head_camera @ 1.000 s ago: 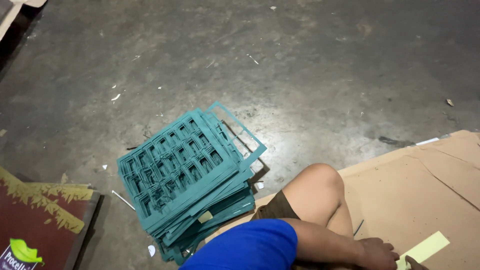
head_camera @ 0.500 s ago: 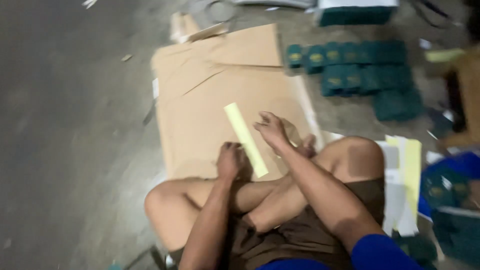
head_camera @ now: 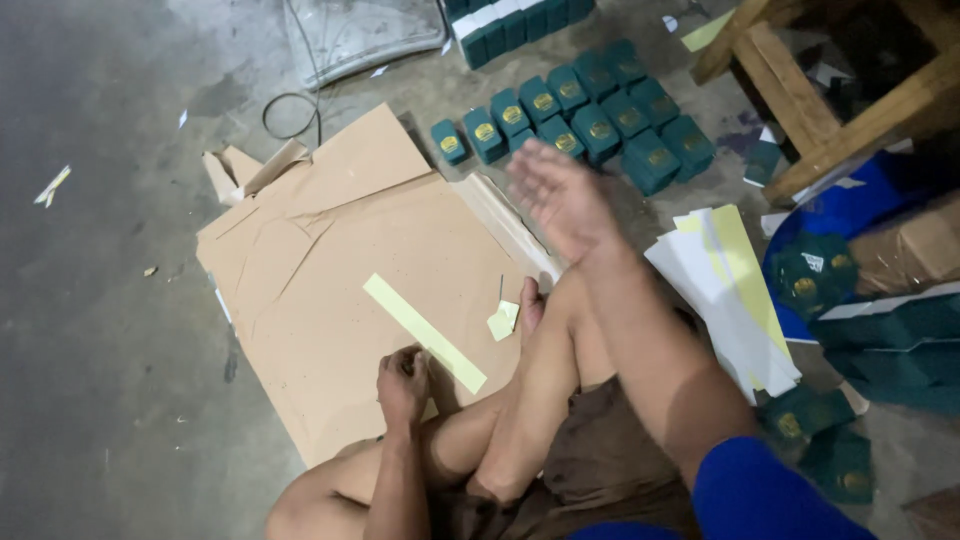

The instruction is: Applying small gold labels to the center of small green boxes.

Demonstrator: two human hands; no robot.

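I sit cross-legged on a flattened brown cardboard sheet (head_camera: 320, 270) on a concrete floor. My left hand (head_camera: 402, 385) is curled into a fist resting on the cardboard, touching the near end of a long pale yellow paper strip (head_camera: 423, 331). My right hand (head_camera: 556, 198) is raised in the air, fingers spread and blurred, holding nothing, hovering toward a cluster of small dark green boxes (head_camera: 590, 125). A small pale yellow paper piece (head_camera: 503, 320) lies by my foot.
A stack of white and yellow paper sheets (head_camera: 725, 290) lies to my right. More green boxes (head_camera: 515, 25) sit at the top, and flattened green cartons (head_camera: 890, 340) at the far right. A wooden frame (head_camera: 820, 110) stands upper right; a black cable (head_camera: 295, 110) loops at the top.
My view swung from the stack of green trays to the cardboard. My right hand left the yellow strip and rose toward the green boxes; my left hand stayed on the cardboard.
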